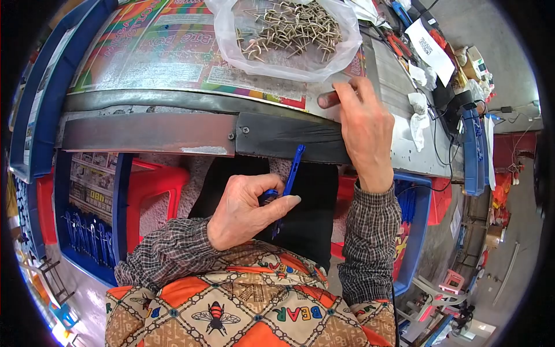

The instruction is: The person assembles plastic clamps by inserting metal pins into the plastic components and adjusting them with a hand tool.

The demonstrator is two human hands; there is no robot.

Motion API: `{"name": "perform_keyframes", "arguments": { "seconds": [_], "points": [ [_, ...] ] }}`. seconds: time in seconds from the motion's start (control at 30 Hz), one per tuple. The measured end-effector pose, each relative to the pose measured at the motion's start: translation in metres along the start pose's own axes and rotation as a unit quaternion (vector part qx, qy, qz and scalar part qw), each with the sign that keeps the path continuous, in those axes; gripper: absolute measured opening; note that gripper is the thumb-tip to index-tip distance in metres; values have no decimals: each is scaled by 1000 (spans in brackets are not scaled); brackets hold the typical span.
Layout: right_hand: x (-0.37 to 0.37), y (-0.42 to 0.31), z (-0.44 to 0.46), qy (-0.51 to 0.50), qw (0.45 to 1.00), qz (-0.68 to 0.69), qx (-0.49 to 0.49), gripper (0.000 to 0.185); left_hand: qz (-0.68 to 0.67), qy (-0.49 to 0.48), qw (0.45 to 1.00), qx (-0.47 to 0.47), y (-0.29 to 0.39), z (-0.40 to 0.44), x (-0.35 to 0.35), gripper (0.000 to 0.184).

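Observation:
My left hand (248, 209) is closed around a slim blue scissor-like piece (293, 168), held over my lap with its narrow end pointing up at the bench edge. A row of small holes seems to run along that piece, and its lower part is partly hidden by my fingers. Above the right part of the bench edge, my right hand (370, 124) grips a short brownish rod (328, 100); only its rounded end shows. Beyond both hands lies an open clear plastic bag (228, 49) of brass-coloured headed pins (295, 29).
The bench front carries a metal strip (144, 133) and a black screwed-on pad (289, 137). Blue bins (120, 214) with similar blue pieces stand below on both sides. A red stool (153, 191) is under the bench. Cables, papers and pliers (399, 43) lie at right.

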State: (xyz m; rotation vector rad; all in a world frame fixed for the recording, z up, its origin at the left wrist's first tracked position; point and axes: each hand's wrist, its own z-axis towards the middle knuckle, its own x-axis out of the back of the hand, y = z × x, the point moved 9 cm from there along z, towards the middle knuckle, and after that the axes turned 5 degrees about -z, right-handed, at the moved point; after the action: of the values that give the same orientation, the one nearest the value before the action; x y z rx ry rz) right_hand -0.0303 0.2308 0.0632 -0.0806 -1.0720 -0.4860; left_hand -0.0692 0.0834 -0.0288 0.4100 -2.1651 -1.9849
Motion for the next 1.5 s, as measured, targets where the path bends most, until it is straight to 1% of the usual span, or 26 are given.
{"name": "perform_keyframes", "arguments": {
  "seconds": [0.1, 0.27, 0.4, 0.5, 0.6, 0.63, 0.73, 0.83, 1.03, 1.23, 1.33, 1.43, 1.5],
  "points": [
    [-6, 4, 5, -10, 1000, -10, -12, 17, 6, -2, 1000, 1, 0, 0, 1, 19],
    [-4, 6, 2, 27, 999, 29, -12, 25, -4, -10, 1000, 15, -1, -1, 0, 18],
    [14, -1, -10, 95, 994, 57, -5, 31, -16, -14, 1000, 22, -3, -2, -1, 17],
    [37, -11, -29, 156, 983, 93, 11, 31, -14, -17, 999, 35, -4, -3, -2, 17],
    [53, -23, -49, 167, 971, 172, 5, 29, -7, -25, 999, 35, 0, -3, -4, 16],
    [58, -29, -52, 170, 966, 193, 16, 28, -5, -27, 999, 32, 1, -3, -5, 16],
    [60, -36, -64, 154, 958, 240, 22, 28, -10, -32, 999, 19, 2, -5, -9, 16],
    [57, -38, -74, 143, 952, 269, 16, 30, -46, -25, 998, 23, 4, -7, -13, 22],
    [52, -39, -90, 130, 946, 296, -16, 35, -62, -80, 994, 37, 16, -9, -24, 21],
    [55, -41, -100, 147, 946, 288, -15, 38, -171, -140, 964, 144, 5, -17, -40, 17],
    [55, -45, -104, 146, 952, 269, 2, 39, -211, -159, 950, 170, 4, -19, -46, 19],
    [56, -48, -108, 132, 958, 253, 23, 40, -213, -171, 948, 164, 5, -20, -50, 21],
    [57, -51, -110, 128, 962, 238, 41, 39, -219, -180, 943, 177, 2, -22, -52, 23]
  ]
}}
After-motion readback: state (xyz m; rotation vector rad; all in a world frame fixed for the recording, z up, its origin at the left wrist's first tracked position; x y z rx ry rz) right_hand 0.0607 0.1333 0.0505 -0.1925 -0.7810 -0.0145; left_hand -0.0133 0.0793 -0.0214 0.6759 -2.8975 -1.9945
